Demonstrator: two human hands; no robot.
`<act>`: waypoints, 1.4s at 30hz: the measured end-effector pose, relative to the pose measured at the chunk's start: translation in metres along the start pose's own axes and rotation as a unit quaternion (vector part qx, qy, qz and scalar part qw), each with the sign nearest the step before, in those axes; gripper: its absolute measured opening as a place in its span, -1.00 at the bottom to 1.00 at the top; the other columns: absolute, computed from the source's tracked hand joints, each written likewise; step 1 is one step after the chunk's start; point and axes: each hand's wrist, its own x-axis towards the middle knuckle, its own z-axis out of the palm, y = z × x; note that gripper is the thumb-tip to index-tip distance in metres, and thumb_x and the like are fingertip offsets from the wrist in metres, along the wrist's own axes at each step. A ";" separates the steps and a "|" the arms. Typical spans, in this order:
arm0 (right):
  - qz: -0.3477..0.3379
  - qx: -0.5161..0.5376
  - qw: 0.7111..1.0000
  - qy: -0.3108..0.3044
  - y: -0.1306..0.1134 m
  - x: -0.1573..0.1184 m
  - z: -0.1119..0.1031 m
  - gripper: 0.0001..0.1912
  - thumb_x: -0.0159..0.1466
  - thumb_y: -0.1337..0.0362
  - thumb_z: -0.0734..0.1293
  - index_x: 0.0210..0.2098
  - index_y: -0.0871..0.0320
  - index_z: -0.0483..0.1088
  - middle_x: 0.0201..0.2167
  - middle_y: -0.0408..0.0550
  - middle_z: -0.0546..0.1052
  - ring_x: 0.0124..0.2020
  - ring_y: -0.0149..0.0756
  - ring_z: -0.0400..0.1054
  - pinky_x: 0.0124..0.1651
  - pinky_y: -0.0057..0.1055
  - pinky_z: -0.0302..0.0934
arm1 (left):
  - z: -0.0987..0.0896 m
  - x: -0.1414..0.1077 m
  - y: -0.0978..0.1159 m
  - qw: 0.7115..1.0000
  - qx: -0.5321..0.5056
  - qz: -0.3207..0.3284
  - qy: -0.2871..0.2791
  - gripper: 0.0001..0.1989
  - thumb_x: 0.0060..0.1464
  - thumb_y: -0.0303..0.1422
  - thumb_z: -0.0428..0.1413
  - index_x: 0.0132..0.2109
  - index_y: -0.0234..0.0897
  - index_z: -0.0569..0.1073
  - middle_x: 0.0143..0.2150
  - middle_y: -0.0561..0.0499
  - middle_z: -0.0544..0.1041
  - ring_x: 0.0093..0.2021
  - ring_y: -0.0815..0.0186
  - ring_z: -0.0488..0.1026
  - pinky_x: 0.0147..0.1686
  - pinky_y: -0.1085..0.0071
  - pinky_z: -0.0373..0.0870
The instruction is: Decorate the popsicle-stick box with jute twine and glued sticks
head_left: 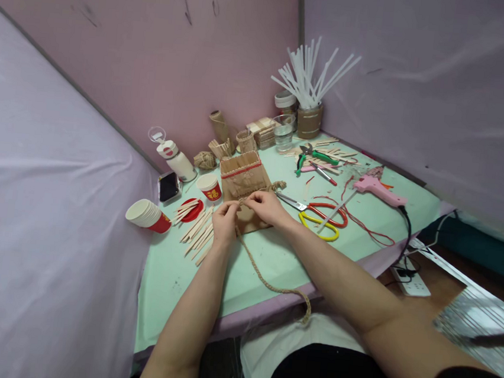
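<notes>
Several paper cups, nested into one stack, lie tilted at the left end of the table. Next come loose wooden sticks, some resting across a red disc, then a phone, a white bottle, a ball of twine and a single paper cup.

The left hand has its thumb and finger pinched together on a braided cord, in front of a brown craft piece at mid-table. The piece already bears a red band across its upper part, so that trim looks done. The cord appears only partly worked: a long tail runs from the hands over the near table edge, loose. Whether any of it is fastened to the piece, I cannot tell.

The right hand is closed to a fingertip pinch on the same cord, right beside the left; its fingers hide the exact hold. Further right lie scissors, green pliers, red string and a pink glue gun, none of them in hand.
</notes>
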 end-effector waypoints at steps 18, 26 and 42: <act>0.084 0.155 0.983 -0.052 -0.005 -0.002 -0.001 -0.86 0.07 0.21 0.25 -0.42 0.15 0.35 -0.61 -0.26 0.27 -0.63 -0.52 0.07 -0.58 -0.56 -0.05 | 0.000 -0.003 0.004 0.997 0.033 0.053 -0.044 -0.81 -0.05 -0.25 0.14 -0.37 -0.30 0.48 -0.51 0.07 0.40 -0.50 0.44 0.26 -0.47 0.50 0.17; 0.009 0.065 0.997 0.030 0.003 0.001 0.001 -0.81 0.06 0.15 0.29 -0.45 0.17 0.36 -0.52 -0.19 0.40 -0.49 -0.45 0.23 -0.41 -0.52 0.12 | 0.000 -0.001 0.001 0.998 -0.015 0.035 -0.049 -0.79 -0.11 -0.23 0.18 -0.38 -0.31 0.46 -0.54 0.12 0.33 -0.57 0.50 0.16 -0.56 0.53 0.08; -0.021 0.016 0.999 0.033 0.004 0.000 0.002 -0.78 0.08 0.15 0.30 -0.41 0.18 0.45 -0.42 -0.10 0.52 -0.39 -0.38 0.34 -0.31 -0.47 0.17 | 0.001 -0.006 0.008 0.993 0.052 0.097 -0.034 -0.83 -0.06 -0.27 0.15 -0.35 -0.30 0.49 -0.39 0.01 0.48 -0.34 0.36 0.37 -0.30 0.45 0.28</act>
